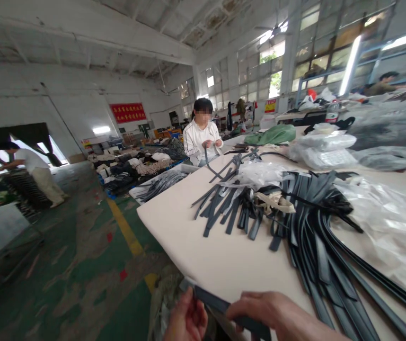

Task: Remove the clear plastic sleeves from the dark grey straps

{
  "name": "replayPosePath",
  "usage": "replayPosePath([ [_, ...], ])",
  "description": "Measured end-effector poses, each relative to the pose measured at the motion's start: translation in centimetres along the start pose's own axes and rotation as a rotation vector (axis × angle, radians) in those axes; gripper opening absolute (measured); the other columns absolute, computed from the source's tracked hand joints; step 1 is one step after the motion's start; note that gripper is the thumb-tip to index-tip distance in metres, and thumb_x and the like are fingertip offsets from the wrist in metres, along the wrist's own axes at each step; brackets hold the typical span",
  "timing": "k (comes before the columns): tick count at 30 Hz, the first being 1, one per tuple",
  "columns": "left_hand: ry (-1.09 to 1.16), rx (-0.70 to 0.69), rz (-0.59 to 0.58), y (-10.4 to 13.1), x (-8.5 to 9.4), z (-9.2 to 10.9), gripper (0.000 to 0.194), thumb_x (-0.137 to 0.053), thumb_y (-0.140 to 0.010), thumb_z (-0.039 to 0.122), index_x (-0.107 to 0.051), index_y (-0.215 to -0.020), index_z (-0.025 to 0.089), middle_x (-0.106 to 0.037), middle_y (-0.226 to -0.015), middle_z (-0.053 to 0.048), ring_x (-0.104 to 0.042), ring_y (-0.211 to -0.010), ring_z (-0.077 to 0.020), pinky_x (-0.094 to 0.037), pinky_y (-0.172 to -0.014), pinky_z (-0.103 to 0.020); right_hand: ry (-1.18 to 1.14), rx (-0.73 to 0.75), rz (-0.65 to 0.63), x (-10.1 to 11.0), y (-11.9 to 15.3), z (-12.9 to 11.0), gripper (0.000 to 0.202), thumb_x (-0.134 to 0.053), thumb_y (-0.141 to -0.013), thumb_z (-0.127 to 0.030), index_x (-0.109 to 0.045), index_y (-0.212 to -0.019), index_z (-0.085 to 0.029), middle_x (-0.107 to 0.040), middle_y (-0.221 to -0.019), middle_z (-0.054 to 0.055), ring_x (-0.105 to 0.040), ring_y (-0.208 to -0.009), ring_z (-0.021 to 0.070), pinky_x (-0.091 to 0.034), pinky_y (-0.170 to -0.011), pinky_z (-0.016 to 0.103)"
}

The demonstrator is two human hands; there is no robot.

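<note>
Low in the view, at the near edge of the table (174,222), a flat dark grey strap (213,300) is stretched between my hands. My left hand (187,316) pinches it near its far left end. The fingers of my right hand (277,310) are closed over the strap further along, and its lower end shows below them. To the right of my hands lies a big bundle of similar grey straps (309,251), running towards me over the table. Shorter strap ends fan out beyond it.
Clear plastic bags (394,222) lie on the right, with a green cloth bundle (272,135) further back. A co-worker in a white jacket (192,137) holds a strap across the table. A bin of straps (162,184) stands beyond the left edge. Another person bends at far left.
</note>
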State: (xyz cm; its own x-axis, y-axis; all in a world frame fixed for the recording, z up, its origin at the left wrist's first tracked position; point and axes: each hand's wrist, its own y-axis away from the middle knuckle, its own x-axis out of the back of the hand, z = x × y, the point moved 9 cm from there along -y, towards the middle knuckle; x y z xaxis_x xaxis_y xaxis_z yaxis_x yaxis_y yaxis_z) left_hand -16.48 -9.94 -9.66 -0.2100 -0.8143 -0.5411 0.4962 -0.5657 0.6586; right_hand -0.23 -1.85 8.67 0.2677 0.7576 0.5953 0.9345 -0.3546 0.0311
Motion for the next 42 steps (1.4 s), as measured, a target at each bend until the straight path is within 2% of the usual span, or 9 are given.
replayPosePath([
  [4,0.104,-0.044,-0.022,0.9,-0.6,1.2,0.01,-0.058,-0.086,0.008,-0.062,-0.079,0.014,-0.068,-0.063,-0.001,-0.063,-0.052,-0.01,-0.053,-0.05,-0.019,0.021,0.074,0.147,1.9,0.7,-1.3,0.037,-0.055,-0.079,-0.01,-0.066,-0.109,-0.03,-0.071,-0.1,-0.002,-0.065,-0.089,0.0144,-0.045,-0.079,0.019],
  [9,0.003,0.022,-0.098,2.5,-1.2,-0.6,0.012,-0.074,-0.075,0.015,-0.065,-0.082,0.013,-0.071,-0.067,-0.002,-0.062,-0.052,-0.0106,-0.053,-0.051,-0.021,0.093,0.201,0.181,-1.0,-1.1,-0.1,0.026,-0.048,-0.086,-0.009,-0.066,-0.1,-0.022,-0.069,-0.085,0.0,-0.065,-0.078,0.0129,-0.045,-0.073,0.021],
  [15,-0.08,0.061,-0.242,4.8,-2.6,-2.7,0.036,-0.091,-0.049,0.026,-0.067,-0.074,0.018,-0.072,-0.069,-0.002,-0.064,-0.057,-0.0142,-0.051,-0.053,-0.024,0.222,0.364,0.333,-1.8,-1.4,-0.7,0.026,-0.045,-0.093,-0.018,-0.068,-0.101,-0.023,-0.067,-0.102,0.006,-0.062,-0.089,0.0156,-0.047,-0.078,0.024],
  [18,-0.086,0.073,-0.352,5.6,-3.8,-2.7,0.034,-0.091,-0.051,0.025,-0.07,-0.077,0.017,-0.073,-0.073,-0.003,-0.065,-0.063,-0.0151,-0.049,-0.055,-0.023,0.262,0.48,0.348,-1.7,-1.0,-2.2,0.025,-0.043,-0.096,-0.023,-0.066,-0.103,-0.024,-0.064,-0.118,0.008,-0.058,-0.106,0.0178,-0.044,-0.092,0.03],
  [25,0.046,0.333,-0.411,3.2,-2.4,-4.5,0.026,-0.07,-0.076,0.035,-0.069,-0.088,0.013,-0.074,-0.091,-0.012,-0.068,-0.082,-0.0235,-0.055,-0.069,-0.034,0.076,0.485,0.24,-1.3,-0.3,-3.7,0.029,-0.035,-0.099,-0.027,-0.063,-0.094,-0.019,-0.069,-0.083,0.004,-0.062,-0.081,0.0134,-0.045,-0.079,0.024],
  [29,0.13,0.11,-0.056,-2.3,3.8,0.5,0.014,-0.058,-0.084,0.019,-0.067,-0.082,0.009,-0.073,-0.071,-0.009,-0.068,-0.066,-0.0178,-0.055,-0.064,-0.027,0.005,0.347,0.182,0.5,0.9,-4.3,0.026,-0.042,-0.098,-0.028,-0.067,-0.094,-0.021,-0.069,-0.082,0.002,-0.063,-0.079,0.0116,-0.046,-0.076,0.018],
  [34,0.089,-0.267,0.107,-4.3,7.5,13.2,0.036,-0.041,-0.092,0.014,-0.067,-0.069,0.021,-0.071,-0.061,0.0,-0.065,-0.054,-0.0132,-0.055,-0.054,-0.021,-0.119,0.229,0.214,2.3,1.3,-3.6,0.026,-0.045,-0.096,-0.03,-0.07,-0.092,-0.021,-0.07,-0.083,0.002,-0.063,-0.078,0.0118,-0.045,-0.076,0.018],
  [38,0.068,-0.557,0.109,-1.8,4.9,19.3,0.034,-0.042,-0.091,0.011,-0.07,-0.079,0.027,-0.073,-0.07,0.009,-0.063,-0.057,-0.008,-0.053,-0.054,-0.014,-0.205,0.141,0.217,1.8,0.2,-1.9,0.029,-0.049,-0.093,-0.034,-0.071,-0.085,-0.017,-0.068,-0.077,0.001,-0.059,-0.073,0.0124,-0.044,-0.071,0.02],
  [42,-0.121,-0.589,-0.107,0.9,-1.9,15.7,0.021,-0.063,-0.083,0.023,-0.068,-0.103,0.019,-0.073,-0.079,-0.002,-0.063,-0.062,-0.0116,-0.053,-0.056,-0.018,-0.363,0.073,0.222,1.9,-0.7,0.1,0.029,-0.055,-0.088,-0.037,-0.071,-0.079,-0.014,-0.061,-0.068,0.0,-0.052,-0.066,0.0115,-0.042,-0.063,0.02],
])
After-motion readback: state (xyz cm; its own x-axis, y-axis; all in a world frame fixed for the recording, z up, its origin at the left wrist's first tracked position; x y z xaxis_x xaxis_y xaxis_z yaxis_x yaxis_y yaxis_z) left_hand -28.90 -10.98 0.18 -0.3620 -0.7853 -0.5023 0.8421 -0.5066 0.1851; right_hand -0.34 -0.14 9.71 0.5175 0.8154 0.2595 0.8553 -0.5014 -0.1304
